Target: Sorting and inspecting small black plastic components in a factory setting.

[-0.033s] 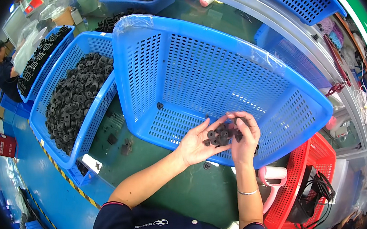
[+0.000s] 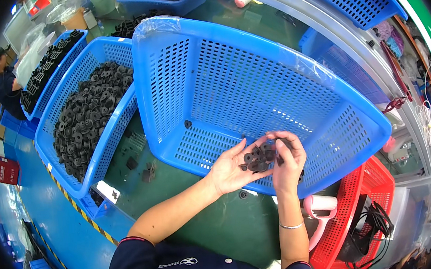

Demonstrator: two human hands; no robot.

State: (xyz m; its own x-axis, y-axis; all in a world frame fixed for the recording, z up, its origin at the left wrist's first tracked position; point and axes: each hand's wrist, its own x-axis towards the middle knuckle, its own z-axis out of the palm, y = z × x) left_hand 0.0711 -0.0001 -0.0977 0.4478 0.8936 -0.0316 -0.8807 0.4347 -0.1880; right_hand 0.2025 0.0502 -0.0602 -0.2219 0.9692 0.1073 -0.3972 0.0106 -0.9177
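Note:
My left hand (image 2: 224,173) is cupped palm up over the near rim of a large blue perforated basket (image 2: 184,155). It cradles a small heap of black ring-shaped rubber grommets (image 2: 260,157). Close against it, my right hand (image 2: 292,163) curls over the heap's right side, thumb and fingers bent around a dark grommet (image 2: 280,160); its fingers partly cover the pieces there. Inside the basket, a single black grommet (image 2: 188,123) lies near the left corner. Another grommet (image 2: 243,195) sits on the green surface below my left hand.
Left of the large basket stands a blue basket (image 2: 91,178) full of black grommets (image 2: 86,116). A red basket (image 2: 348,207) with black cables (image 2: 377,220) is at lower right, beside a pink-and-white handheld device (image 2: 320,208). Another person (image 2: 6,84) is at far left.
My right thumb and fingers have shifted slightly over the heap, and a few grommets in my left palm have moved a little. My arms and the baskets stay put.

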